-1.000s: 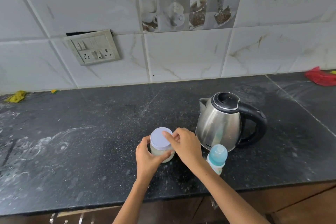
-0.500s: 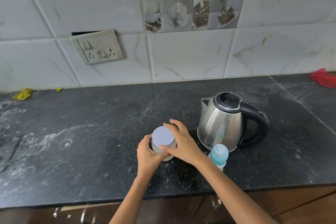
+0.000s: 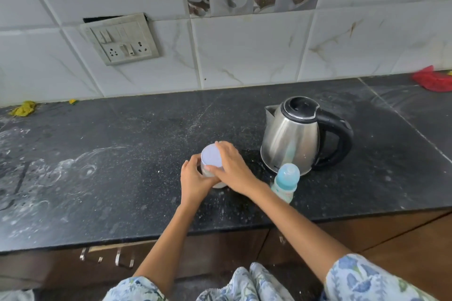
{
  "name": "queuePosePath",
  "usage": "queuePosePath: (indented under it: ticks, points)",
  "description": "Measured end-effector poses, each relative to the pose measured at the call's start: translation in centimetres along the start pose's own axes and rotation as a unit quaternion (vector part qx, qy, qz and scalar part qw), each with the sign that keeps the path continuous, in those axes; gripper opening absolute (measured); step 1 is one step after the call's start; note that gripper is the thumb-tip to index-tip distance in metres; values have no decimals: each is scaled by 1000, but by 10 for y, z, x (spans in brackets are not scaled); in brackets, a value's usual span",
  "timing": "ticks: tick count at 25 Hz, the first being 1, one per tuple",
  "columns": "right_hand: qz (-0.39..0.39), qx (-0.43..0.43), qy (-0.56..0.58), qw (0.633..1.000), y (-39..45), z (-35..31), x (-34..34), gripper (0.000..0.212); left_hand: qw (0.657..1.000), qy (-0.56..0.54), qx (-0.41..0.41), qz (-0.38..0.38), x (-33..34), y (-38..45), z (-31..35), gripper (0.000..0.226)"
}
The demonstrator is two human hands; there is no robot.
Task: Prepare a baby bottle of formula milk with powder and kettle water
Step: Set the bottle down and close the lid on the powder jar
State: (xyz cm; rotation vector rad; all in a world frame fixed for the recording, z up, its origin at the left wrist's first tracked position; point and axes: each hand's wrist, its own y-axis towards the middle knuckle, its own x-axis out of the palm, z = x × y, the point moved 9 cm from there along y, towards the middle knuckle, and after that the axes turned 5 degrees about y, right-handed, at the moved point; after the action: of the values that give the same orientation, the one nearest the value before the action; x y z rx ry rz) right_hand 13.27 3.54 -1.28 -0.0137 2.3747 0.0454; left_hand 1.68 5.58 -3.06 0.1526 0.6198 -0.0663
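A small clear jar of white powder with a pale lilac lid (image 3: 211, 158) stands on the black counter (image 3: 122, 178). My left hand (image 3: 194, 179) wraps around the jar's body from the left. My right hand (image 3: 233, 168) grips the lid's rim from the right, fingers over its far edge. Just right of my right wrist stands a baby bottle (image 3: 285, 182) with a blue cap. Behind the bottle sits a steel kettle (image 3: 293, 139) with a black lid and handle, its handle pointing right.
A tiled wall with a switch and socket plate (image 3: 121, 40) backs the counter. A yellow cloth (image 3: 23, 109) lies at the far left, a red cloth (image 3: 433, 79) at the far right. White powder smears mark the counter's left part. Wooden drawers sit below the counter edge.
My right hand has turned around the lid, fingers shifting from its near side to its far edge. The view has tilted down, showing my sleeves.
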Motion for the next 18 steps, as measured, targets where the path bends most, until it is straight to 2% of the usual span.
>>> queuePosePath:
  ticks: [2, 4, 6, 8, 11, 14, 18]
  points:
    - [-68, -45, -21, 996, -15, -7, -25, 74, 1000, 21, 1, -12, 1, -2, -1, 67]
    - [-92, -88, -120, 985, -35, -8, -58, 61, 997, 75, 9, -13, -1, -1, 3, 80]
    - [-113, -64, -179, 975, -56, 9, -88, 49, 990, 132, 39, -2, -4, 0, 9, 95]
    - [-119, -22, -218, 969, -78, 27, -107, 47, 985, 159, 71, 11, -7, -2, 19, 102]
    - [-97, 27, -248, 964, -98, 48, -118, 52, 979, 178, 99, 29, -10, -2, 31, 86]
    - [-68, 41, -210, 975, -100, 56, -117, 48, 982, 169, 84, 25, -8, 1, 30, 69]
    - [-40, 28, -152, 987, -77, 50, -106, 46, 986, 147, 80, 24, -10, 2, 31, 66]
